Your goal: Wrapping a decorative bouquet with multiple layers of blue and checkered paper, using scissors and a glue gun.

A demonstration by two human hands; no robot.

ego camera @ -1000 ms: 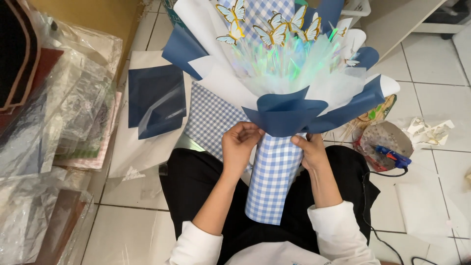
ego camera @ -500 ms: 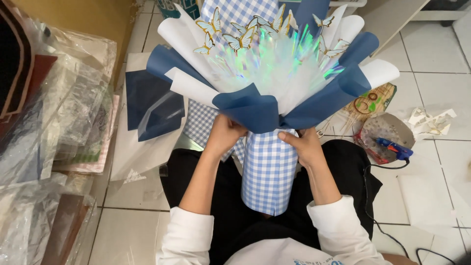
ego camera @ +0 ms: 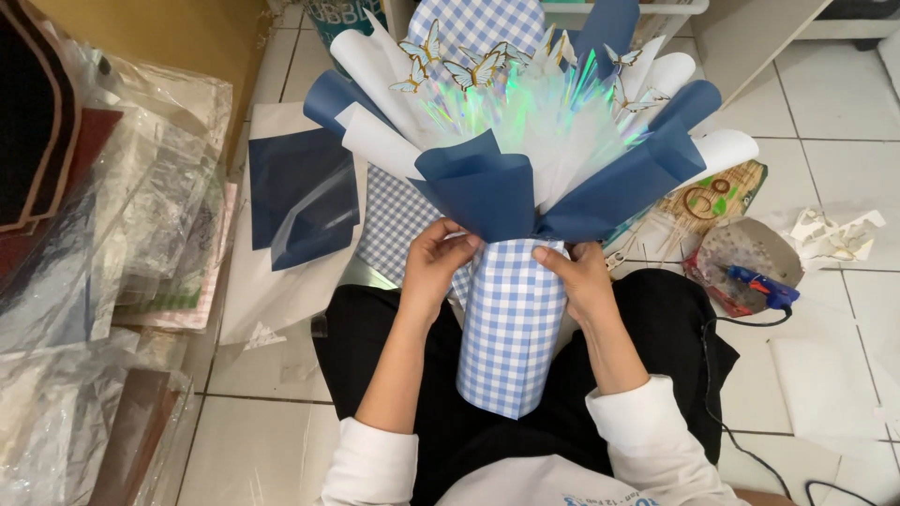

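Observation:
A large bouquet [ego camera: 525,122] stands upright in my lap, wrapped in dark blue, white and iridescent paper with paper butterflies on top. Its handle [ego camera: 514,328] is covered in blue-and-white checked paper. My left hand [ego camera: 436,262] grips the top of the handle on the left side, just under the dark blue fold. My right hand [ego camera: 579,276] holds the same neck from the right. Both hands pinch the wrapping where the handle meets the flared sheets.
Dark blue paper sheets [ego camera: 302,197] lie on white paper on the tiled floor to the left. Plastic-wrapped paper stacks [ego camera: 112,244] fill the far left. A blue glue gun [ego camera: 761,286] with a black cord rests on a bowl at right, near paper scraps [ego camera: 830,234].
The bouquet has swung from leaning right to upright and centred, and the view has come closer. Both hands stay on the handle's neck.

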